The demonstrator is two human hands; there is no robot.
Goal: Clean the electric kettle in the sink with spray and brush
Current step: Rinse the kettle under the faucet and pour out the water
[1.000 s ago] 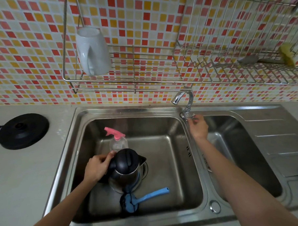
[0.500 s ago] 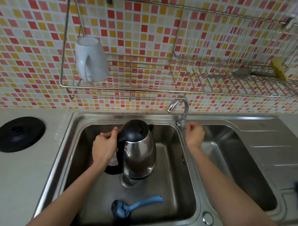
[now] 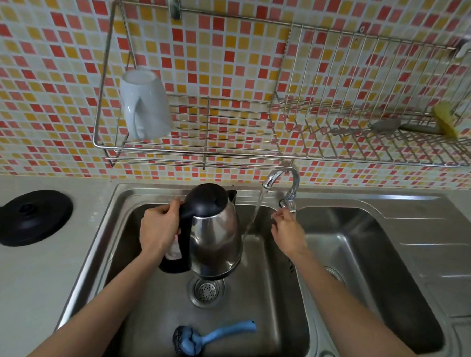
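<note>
Kettle (image 3: 216, 231): steel body, black lid closed, held upright over the left basin (image 3: 266, 314), centre frame; contents hidden.
Left basin: blue brush (image 3: 208, 336) lies at the lower edge; the tap (image 3: 281, 177) runs water (image 3: 254, 214) just right of the kettle.
Spray bottle (image 3: 175, 250): perhaps the clear shape behind the left hand (image 3: 159, 229).
Left hand: fingers wrapped round the kettle's black handle.
Right hand (image 3: 286, 231): fingertips pinch the tap valve (image 3: 288, 205).
Rack (image 3: 203, 151): upturned white mug (image 3: 144, 104), upper left.

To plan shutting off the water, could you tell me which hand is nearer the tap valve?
Right. The right hand pinches the tap valve from just below; the left hand grips the kettle by its handle, across the running water.
</note>
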